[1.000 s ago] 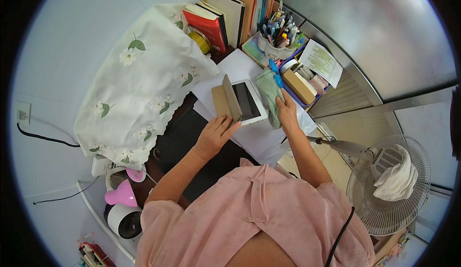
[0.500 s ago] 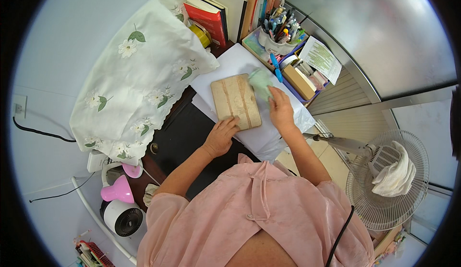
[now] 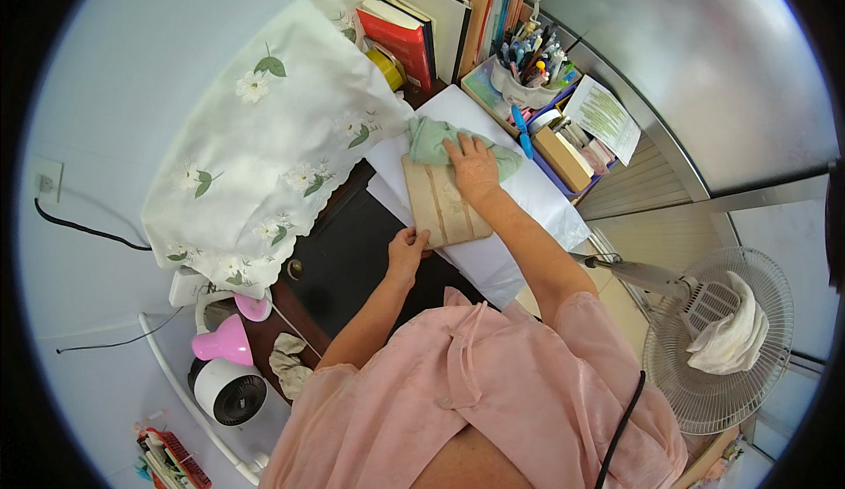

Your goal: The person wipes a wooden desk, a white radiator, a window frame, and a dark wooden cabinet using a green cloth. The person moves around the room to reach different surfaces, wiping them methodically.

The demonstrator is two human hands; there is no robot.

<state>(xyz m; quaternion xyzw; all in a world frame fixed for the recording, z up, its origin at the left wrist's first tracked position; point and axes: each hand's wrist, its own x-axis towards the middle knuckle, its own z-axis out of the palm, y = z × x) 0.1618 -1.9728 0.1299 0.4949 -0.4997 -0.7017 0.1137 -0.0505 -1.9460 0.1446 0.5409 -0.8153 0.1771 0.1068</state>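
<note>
A flat beige rectangular board (image 3: 449,203) with rounded corners and two brown stripes lies on white paper (image 3: 453,106). I cannot make out whether it is a book or a solid board. My left hand (image 3: 406,253) pinches its near left corner, thumb on top and the other fingers partly hidden. Across its far edge is spread a pale green cloth (image 3: 429,139), which partly covers it. My right hand (image 3: 473,168) presses flat on this cloth with fingers stretched out and apart.
Upright books (image 3: 436,22) and a pen holder (image 3: 526,88) line the back, beside a purple-edged box (image 3: 563,159). Left lies a white flowered cover (image 3: 264,137); a pink lamp (image 3: 222,341) and small white fan (image 3: 233,395) are nearer. A larger fan (image 3: 722,339) stands right.
My right hand has moved left with the green cloth, which is now spread over the board's far edge. My left hand has gone from lying on the board to pinching its corner.
</note>
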